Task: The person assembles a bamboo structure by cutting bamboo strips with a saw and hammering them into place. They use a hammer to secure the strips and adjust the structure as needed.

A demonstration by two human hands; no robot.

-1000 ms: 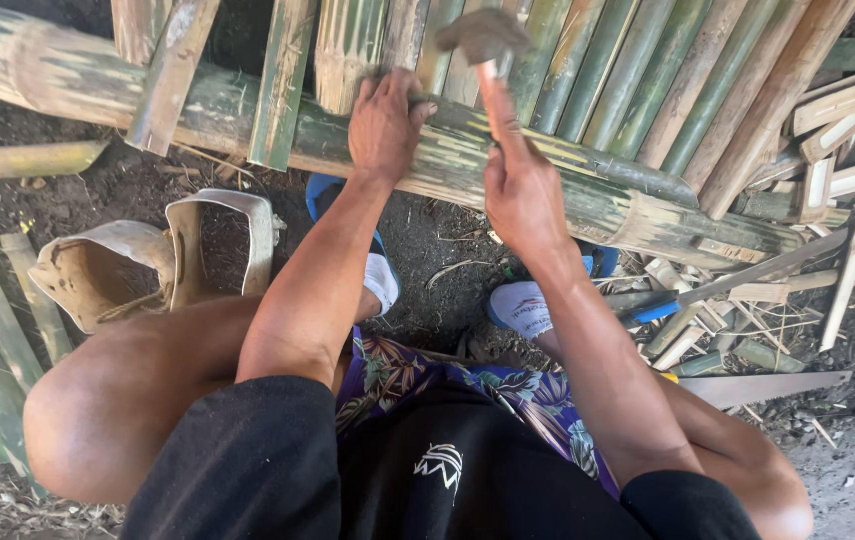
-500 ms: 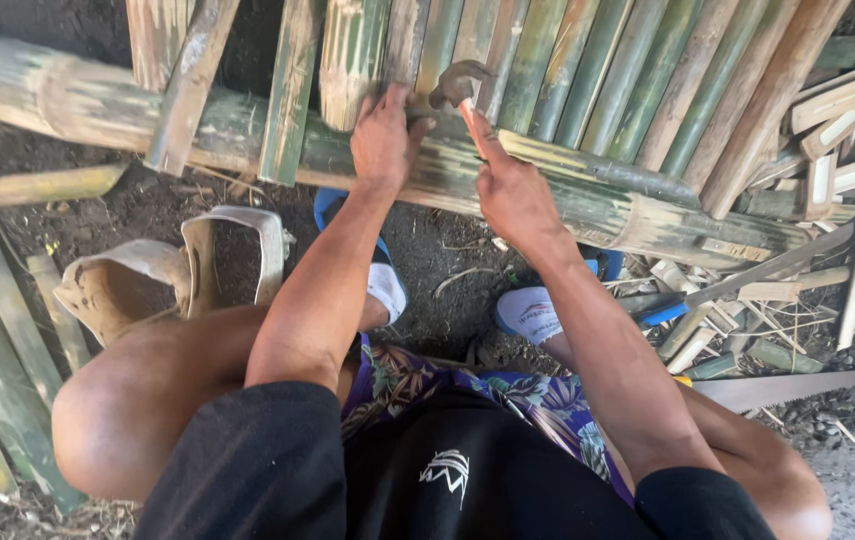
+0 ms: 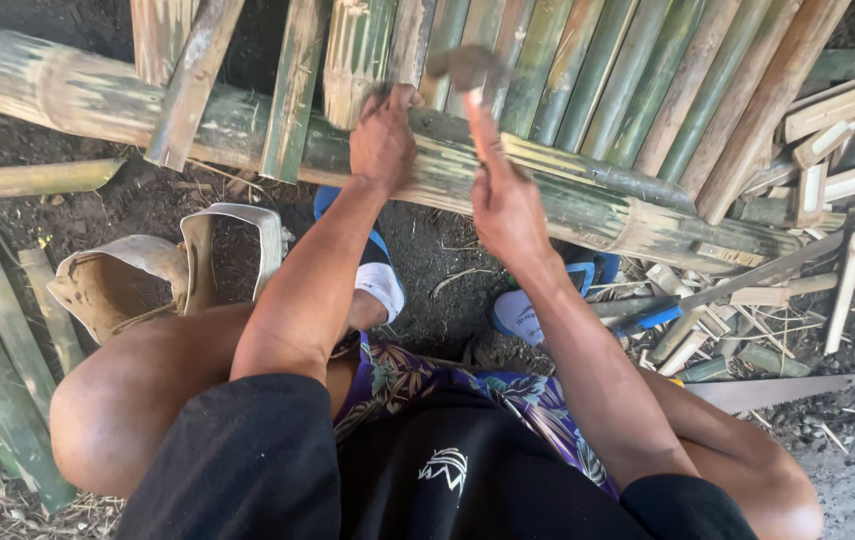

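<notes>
Squatting over bare earth, the person works with both arms stretched forward. Nearest the camera lie a black shirt with a small white emblem and patterned purple shorts (image 3: 467, 385); no other label or sign shows anywhere. By the right knee a handsaw (image 3: 772, 392) lies flat on the ground, with a litter of bamboo offcuts (image 3: 747, 320) just past it. To the left sits an empty tan bag (image 3: 137, 275), gaping open. Blue-and-white sandals (image 3: 522, 315) show between the forearms.

Further out, the right hand (image 3: 507, 205) is clenched around a hammer (image 3: 467, 75), held near the lower end of its handle with the head raised above the slats. Judging by its metal head, the tool is top-heavy and rigid, best gripped low for swing. The left hand (image 3: 382, 140) presses down, fingers curled, on a bamboo slat (image 3: 357, 50) where it crosses the thick bamboo pole (image 3: 567, 195); whether it pinches a nail cannot be told. Split bamboo looks stiff, light and splintery.
</notes>
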